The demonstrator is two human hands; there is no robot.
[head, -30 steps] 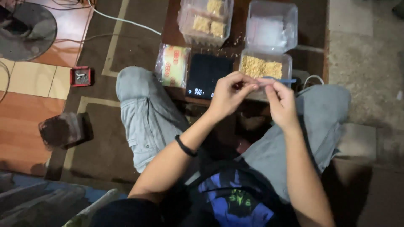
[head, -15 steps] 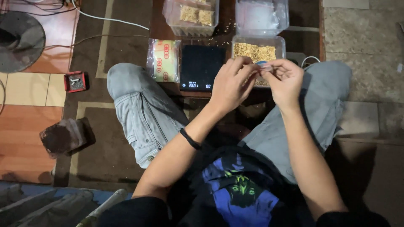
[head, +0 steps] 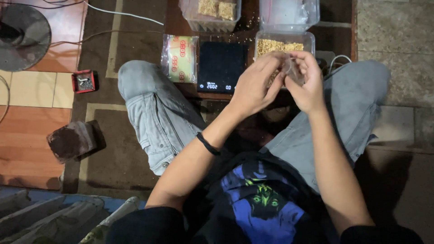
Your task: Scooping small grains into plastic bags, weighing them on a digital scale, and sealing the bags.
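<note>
My left hand [head: 255, 86] and my right hand [head: 308, 83] meet in front of me, above my crossed legs. Both pinch a small clear plastic bag [head: 291, 70] between the fingertips. Just beyond the hands a clear plastic container [head: 284, 45] holds golden crumbly flakes. A black digital scale [head: 220, 68] with a lit display lies to the left of that container. A black band circles my left wrist.
A clear lidded box [head: 210, 13] with yellowish blocks stands at the back. A sealed yellow packet [head: 180, 58] lies left of the scale. On the floor at left are a small red tray [head: 83, 81], a brown block [head: 72, 140], a fan base [head: 22, 36] and cables.
The blue-edged strip held flat between my hands a second ago has given way to the bag pulled apart between both hands. My hands rose slightly toward the flake container.
</note>
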